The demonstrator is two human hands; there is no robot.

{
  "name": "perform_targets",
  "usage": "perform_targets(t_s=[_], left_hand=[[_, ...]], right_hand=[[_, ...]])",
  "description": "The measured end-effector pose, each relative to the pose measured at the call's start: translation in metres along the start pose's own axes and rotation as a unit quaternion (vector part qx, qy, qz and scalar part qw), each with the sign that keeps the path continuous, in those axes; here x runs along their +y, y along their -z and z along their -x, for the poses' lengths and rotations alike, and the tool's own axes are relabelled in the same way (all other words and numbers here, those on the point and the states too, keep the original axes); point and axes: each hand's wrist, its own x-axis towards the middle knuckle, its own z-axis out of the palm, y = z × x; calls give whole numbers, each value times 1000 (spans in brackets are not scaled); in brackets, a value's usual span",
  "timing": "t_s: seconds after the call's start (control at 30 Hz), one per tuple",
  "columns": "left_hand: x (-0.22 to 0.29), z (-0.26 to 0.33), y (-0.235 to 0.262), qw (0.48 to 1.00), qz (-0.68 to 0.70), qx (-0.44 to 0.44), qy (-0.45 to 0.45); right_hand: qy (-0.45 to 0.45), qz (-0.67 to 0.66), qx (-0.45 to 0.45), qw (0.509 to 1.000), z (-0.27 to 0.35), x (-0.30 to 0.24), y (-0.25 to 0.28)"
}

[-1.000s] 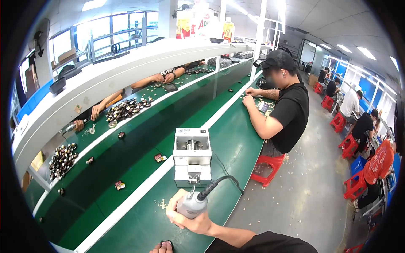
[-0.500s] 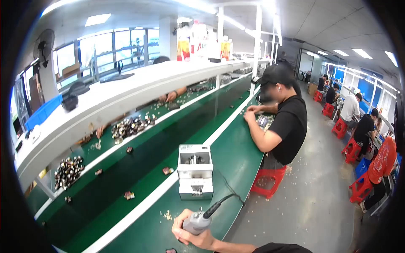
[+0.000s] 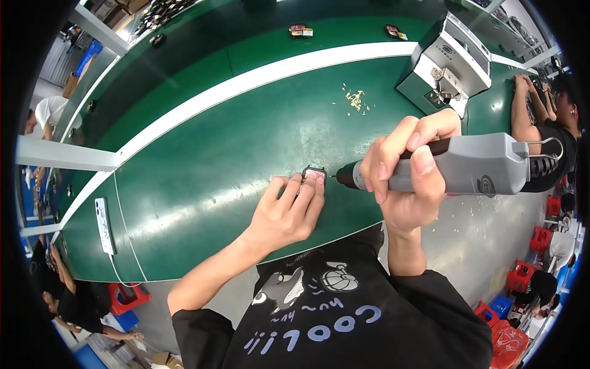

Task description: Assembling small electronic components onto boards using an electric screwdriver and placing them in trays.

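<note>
The green workbench (image 3: 203,154) fills most of the view, crossed by a white stripe (image 3: 246,83). A grey-and-white dispenser unit (image 3: 445,64) stands at the bench's far right. The right hand (image 3: 405,178), over the bench's near edge, is wrapped tightly around a grey electric screwdriver (image 3: 473,166), with its tip pointing left. The left hand (image 3: 289,212) lies flat on the bench, fingers together, fingertips pinning a small pink rectangular part (image 3: 314,175) just left of the screwdriver tip. Loose screws (image 3: 355,99) lie scattered near the dispenser unit.
</note>
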Motion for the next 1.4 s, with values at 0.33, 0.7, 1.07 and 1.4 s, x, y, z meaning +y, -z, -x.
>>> perform_targets(t_s=[0.33, 0.7, 1.07, 1.4], left_hand=[[5, 4, 6, 999, 1, -30, 21], [6, 0, 4, 999, 7, -35, 23], [8, -5, 11, 994, 37, -74, 70], [26, 9, 2, 994, -8, 19, 112]], right_hand=[[-19, -1, -11, 1000, 1, 14, -5], [-48, -62, 45, 996, 3, 20, -8], [-104, -81, 53, 990, -1, 31, -16], [-50, 15, 102, 993, 14, 25, -36]])
